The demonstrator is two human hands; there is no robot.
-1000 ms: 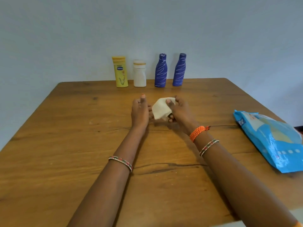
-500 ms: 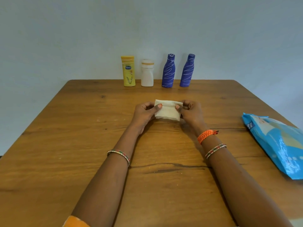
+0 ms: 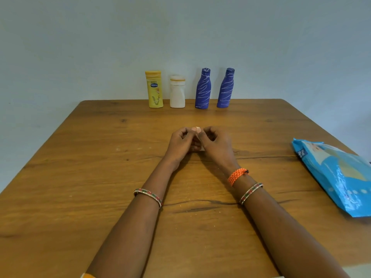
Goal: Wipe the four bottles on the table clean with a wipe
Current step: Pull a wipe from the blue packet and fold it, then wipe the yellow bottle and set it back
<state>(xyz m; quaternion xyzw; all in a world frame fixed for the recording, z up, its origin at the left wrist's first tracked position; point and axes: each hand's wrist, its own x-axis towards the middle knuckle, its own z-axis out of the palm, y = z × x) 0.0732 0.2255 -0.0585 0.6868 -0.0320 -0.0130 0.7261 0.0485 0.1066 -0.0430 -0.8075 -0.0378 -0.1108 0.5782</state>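
Observation:
Along the far edge of the wooden table (image 3: 80, 177) stand a yellow lotion bottle (image 3: 154, 89), a white bottle (image 3: 177, 91) and two blue bottles with white streaks (image 3: 203, 88) (image 3: 225, 88), all upright. At the table's middle my left hand (image 3: 180, 143) and my right hand (image 3: 215, 143) press together, fingers curled, around a white wipe (image 3: 198, 137). Only a thin sliver of the wipe shows between them; the rest is hidden inside the hands. Both hands are well short of the bottles.
A blue pack of wipes (image 3: 337, 175) lies flat near the table's right edge. A pale wall (image 3: 180, 37) rises right behind the bottles. A dark crack runs across the tabletop under my forearms.
The wipe was held spread out between both hands half a second ago. The hands have since come together and folded it up, so it is almost hidden.

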